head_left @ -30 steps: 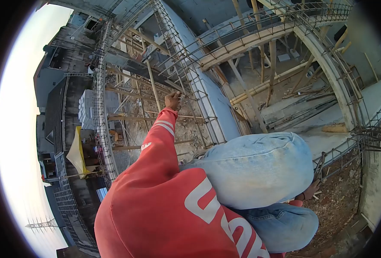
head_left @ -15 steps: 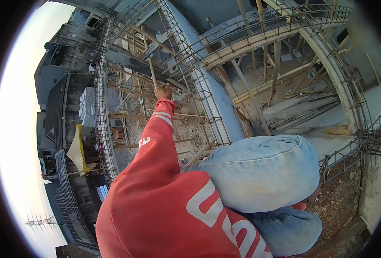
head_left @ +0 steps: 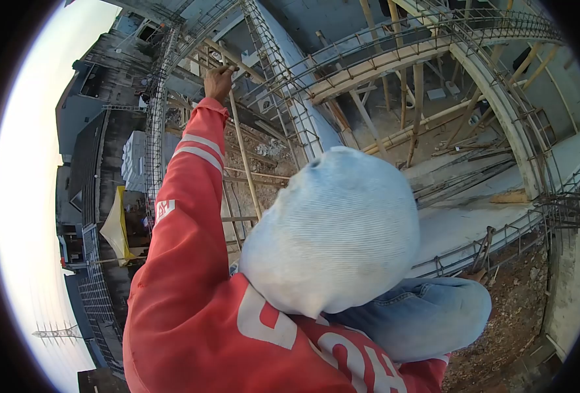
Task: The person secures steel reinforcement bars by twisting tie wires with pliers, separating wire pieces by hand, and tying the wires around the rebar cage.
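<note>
Pole (head_left: pixel 243 149) amid rebar (head_left: pixel 154 121) and concrete (head_left: pixel 448 237)

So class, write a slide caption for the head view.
Left hand outstretched amid rebar cages and wooden poles.

I have left arm (head_left: pixel 195 164) stretched far forward, elbow nearly straight. Left hand (head_left: pixel 218 83) at its end, fingers bent; from here, I can't make out its grip. Nearer knee (head_left: pixel 342 229) raised high before torso (head_left: pixel 198 347), other knee (head_left: pixel 434 318) folded, lying off to right.
</note>
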Motion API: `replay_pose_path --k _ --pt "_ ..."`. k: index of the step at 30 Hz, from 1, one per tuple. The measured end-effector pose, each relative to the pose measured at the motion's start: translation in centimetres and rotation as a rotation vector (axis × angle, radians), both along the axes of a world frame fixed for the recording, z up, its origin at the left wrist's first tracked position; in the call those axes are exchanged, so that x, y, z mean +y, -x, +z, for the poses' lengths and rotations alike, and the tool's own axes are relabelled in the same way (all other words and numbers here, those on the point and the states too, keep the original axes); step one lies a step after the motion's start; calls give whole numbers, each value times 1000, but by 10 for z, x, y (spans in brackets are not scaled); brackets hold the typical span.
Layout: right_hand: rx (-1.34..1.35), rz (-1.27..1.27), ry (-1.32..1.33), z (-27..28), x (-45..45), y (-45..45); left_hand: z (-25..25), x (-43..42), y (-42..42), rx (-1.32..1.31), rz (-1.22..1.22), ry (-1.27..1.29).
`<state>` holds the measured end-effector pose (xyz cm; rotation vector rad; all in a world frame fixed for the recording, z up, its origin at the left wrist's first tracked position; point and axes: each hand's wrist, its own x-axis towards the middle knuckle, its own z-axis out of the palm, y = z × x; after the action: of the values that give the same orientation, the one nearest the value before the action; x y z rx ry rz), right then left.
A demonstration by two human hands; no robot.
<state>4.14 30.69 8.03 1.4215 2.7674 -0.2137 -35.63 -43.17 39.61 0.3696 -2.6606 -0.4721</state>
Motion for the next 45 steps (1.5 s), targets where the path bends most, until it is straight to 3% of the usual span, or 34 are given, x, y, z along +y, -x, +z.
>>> replay_pose_path --k 3,8,10,14,20,23,31,32,33,36,41,43,45 --pt "-48 -41 54 2 0 4 46 27 30 -166 -25 135" --pt "-90 -74 107 2 3 9 108 82 35 -100 2 402" --pt "-108 -95 131 1 4 9 109 77 41 -52 16 482" --pt "-144 -140 161 4 3 5 65 35 66 49 53 506" --pt "-105 -45 78 48 -4 -5 -53 -12 105 -30 77 426" --pt "-176 31 -123 56 13 -42 -102 -32 125 -83 63 364" --pt "-514 -265 -410 243 36 -40 -223 -82 156 -210 63 206" --pt "-560 -312 -458 265 44 -41 -242 -84 158 -100 77 197" --pt "-552 -280 -522 282 70 -54 -254 -84 161 8 91 188" --pt "-570 -242 -614 378 44 11 -267 -72 160 -87 164 50" --pt "-237 -114 -743 500 11 126 -272 -61 160 -83 188 98" --pt "-59 -21 -745 537 -5 180 -277 -63 160 52 161 165" --pt "142 108 -700 560 -18 240 -272 -64 159 -16 156 118"
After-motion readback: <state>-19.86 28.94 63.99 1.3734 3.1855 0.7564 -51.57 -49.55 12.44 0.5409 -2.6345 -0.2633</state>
